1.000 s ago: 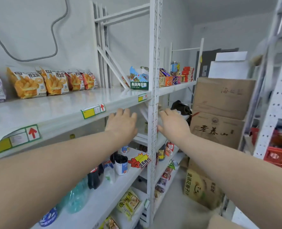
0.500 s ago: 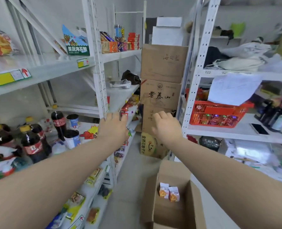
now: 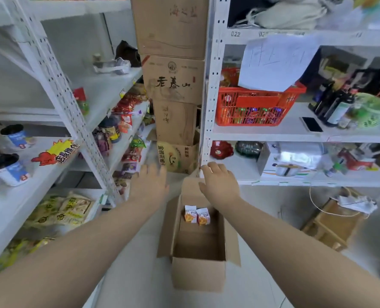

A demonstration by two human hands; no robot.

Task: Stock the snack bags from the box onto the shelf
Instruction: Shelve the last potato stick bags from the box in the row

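Snack bags: two small orange-and-white packs, upright, side by side and touching, at the far end of the box bottom. Nothing holds them.

Left fingers are straight, slightly spread, motion-blurred, gripping nothing. Right fingers are loosely extended, a little bent at the tips, also empty. Left hand hovers palm down over the floor, just left of the box's far flap. Right hand hovers over that far flap, near the bags but above and apart from them. Both forearms are stretched forward and down.

Box is open cardboard, flaps out, standing on the floor in the aisle, with nothing else visible inside. White shelf unit is on the left, and another rack with a red basket is on the right. Stacked cartons stand at the aisle end.

Step, as I read it: reaching toward the box for a pick, no contact yet. Task looks close to done, since only two bags are in the box.

Next move calls for:
- lowering the hands past the flaps into the far end;
- closing fingers on one pack each, or on both with one hand;
- lifting clear without snagging a flap;
- turning to the shelf.

Which tier the bags go on can't be told from this view.
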